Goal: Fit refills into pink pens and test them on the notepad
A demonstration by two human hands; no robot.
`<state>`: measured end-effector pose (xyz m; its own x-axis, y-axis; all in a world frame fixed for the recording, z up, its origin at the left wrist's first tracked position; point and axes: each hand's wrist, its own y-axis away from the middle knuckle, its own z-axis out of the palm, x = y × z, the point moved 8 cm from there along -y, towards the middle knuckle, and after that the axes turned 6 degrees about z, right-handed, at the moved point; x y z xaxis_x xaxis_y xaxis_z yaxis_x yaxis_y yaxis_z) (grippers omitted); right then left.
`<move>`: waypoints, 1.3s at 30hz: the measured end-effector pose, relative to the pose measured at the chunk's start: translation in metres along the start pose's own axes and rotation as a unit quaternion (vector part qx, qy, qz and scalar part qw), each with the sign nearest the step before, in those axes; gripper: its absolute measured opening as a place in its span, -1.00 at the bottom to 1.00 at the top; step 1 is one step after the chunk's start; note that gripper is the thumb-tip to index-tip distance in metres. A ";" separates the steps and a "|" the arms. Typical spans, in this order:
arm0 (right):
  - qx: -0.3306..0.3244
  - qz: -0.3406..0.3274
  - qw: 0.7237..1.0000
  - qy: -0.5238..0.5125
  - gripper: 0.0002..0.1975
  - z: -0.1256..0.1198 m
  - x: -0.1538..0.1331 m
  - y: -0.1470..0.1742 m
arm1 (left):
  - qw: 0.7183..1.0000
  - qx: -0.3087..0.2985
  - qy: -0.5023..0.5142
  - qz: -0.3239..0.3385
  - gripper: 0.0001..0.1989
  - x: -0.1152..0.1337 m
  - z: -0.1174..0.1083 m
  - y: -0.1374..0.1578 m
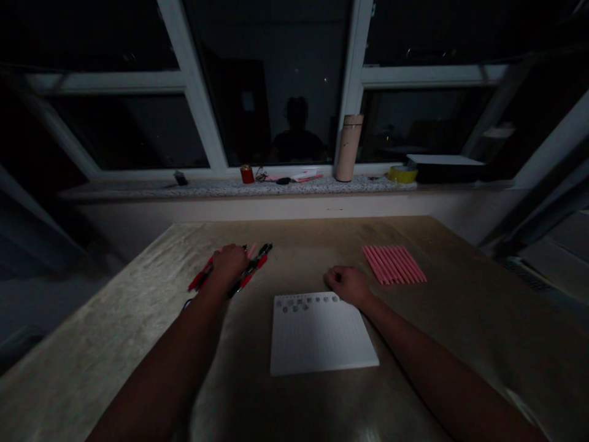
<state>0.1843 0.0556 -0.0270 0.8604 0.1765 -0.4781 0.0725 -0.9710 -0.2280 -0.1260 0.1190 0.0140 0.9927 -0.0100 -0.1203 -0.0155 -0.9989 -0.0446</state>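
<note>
My left hand reaches over a loose group of red and black pens on the left of the table. Its back faces me and its fingertips are hidden, so whether it grips a pen is unclear. Beside it lie several black and red pens, and a pink stick shows just past the fingers. Curled into a loose fist, my right hand rests at the upper right corner of a spiral notepad. Nothing shows in that fist. Small dark round drawings run along the top of the lined page.
A neat row of pink pens or pencils lies to the right on the table. On the window sill stand a tan flask, a red jar and a yellow tape roll. The room is dim.
</note>
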 end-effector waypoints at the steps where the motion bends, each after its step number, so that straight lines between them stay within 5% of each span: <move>1: 0.001 0.002 1.000 0.001 -0.71 0.000 0.000 0.000 | 1.000 -0.003 0.004 -0.002 -0.65 0.000 0.000 0.000; 8: -0.017 0.013 0.999 -0.024 -0.69 0.000 0.002 0.001 | 0.993 0.090 0.072 -0.012 -0.65 0.007 -0.025 0.012; 13: -0.037 0.044 0.976 -0.209 -0.65 -0.004 0.006 -0.011 | 0.933 0.075 0.320 0.147 -0.73 0.077 -0.030 0.026; 15: -0.057 0.096 0.919 -0.379 -0.63 -0.005 0.006 -0.019 | 0.886 0.055 0.418 0.193 -0.75 0.110 -0.023 0.029; 20: -0.182 0.231 0.642 -0.708 -0.56 0.023 -0.023 -0.023 | 0.768 0.013 0.601 0.221 -0.73 0.160 0.010 0.033; 23: -0.187 0.244 0.574 -0.759 -0.56 0.035 -0.030 -0.019 | 0.733 -0.006 0.653 0.190 -0.69 0.157 0.024 0.033; 25: -0.166 0.222 0.575 -0.770 -0.54 0.035 -0.027 -0.019 | 0.721 -0.040 0.672 0.164 -0.65 0.152 0.032 0.033; 32: -0.118 0.152 0.674 -0.713 -0.50 0.023 -0.007 -0.021 | 0.672 -0.105 0.717 0.154 -0.53 0.149 0.038 0.031; 35: -0.119 0.139 0.666 -0.723 -0.50 0.023 -0.009 -0.021 | 0.662 -0.096 0.728 0.151 -0.53 0.148 0.039 0.030; 39: -0.123 0.167 0.616 -0.760 -0.51 0.027 -0.011 -0.019 | 0.656 -0.087 0.735 0.146 -0.55 0.145 0.039 0.030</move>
<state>0.1602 0.0761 -0.0406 -0.6048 -0.2743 -0.7476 0.2548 -0.9561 0.1447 0.0124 0.0893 -0.0429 -0.0050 -0.1083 0.9941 -0.3439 -0.9333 -0.1035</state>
